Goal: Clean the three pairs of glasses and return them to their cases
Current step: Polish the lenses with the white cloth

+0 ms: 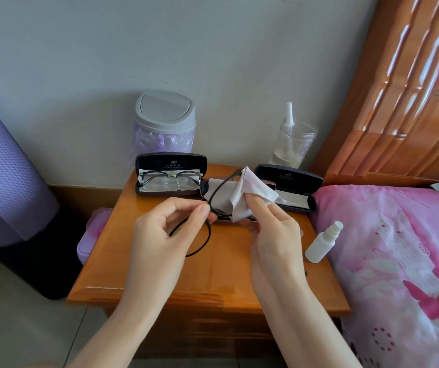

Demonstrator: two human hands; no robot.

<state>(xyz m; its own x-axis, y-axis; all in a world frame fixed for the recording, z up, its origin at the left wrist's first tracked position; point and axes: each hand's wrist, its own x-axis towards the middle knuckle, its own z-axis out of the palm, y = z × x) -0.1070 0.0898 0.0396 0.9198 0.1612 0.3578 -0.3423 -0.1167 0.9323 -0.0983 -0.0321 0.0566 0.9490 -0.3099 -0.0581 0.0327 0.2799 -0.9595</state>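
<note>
1. The left hand (157,232) pinches the thin black-rimmed glasses (207,208) at the bridge, thumb and forefinger closed on the frame, holding them in the air above the orange wooden bedside table (213,274).
2. The right hand (271,229) is clamped on a pale lilac microfibre cloth (250,195), pressing it around the upper lens, thumb on the near face.
3. To do this wipe well, I would keep the cloth on both faces of the lens, rub in small circles, and let the left grip stay at the bridge so the rim does not twist.
4. The frame's long axis runs steeply, from lower left near the left palm up to the right toward the wall; one lens hangs low, the other sits high in the cloth.
5. Behind, a dark open case (170,176) already holds a pair; two more open cases (292,187) lie behind the hands.
6. A small white spray bottle (322,243) lies near the table's right edge.
</note>
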